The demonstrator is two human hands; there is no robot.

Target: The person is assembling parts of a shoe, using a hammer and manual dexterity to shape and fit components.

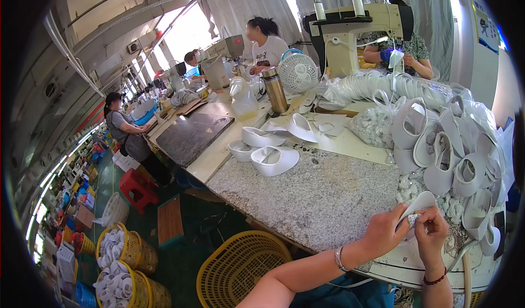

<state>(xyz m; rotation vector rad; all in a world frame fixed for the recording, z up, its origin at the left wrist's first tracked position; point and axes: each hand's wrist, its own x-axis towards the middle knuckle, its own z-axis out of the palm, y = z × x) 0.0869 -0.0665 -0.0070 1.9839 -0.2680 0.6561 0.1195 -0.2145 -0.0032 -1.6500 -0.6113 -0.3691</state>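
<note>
At four o'clock, my left hand (385, 229) and right hand (432, 232) pinched a white shoe upper (418, 204) (light, floppy, I judged) by its edge.

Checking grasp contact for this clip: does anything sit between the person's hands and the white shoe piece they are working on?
Nothing visible does. The left hand and right hand both grip the white shoe piece directly, above the edge of the granite table. The pile of white shoe uppers lies behind, apart from it.
</note>
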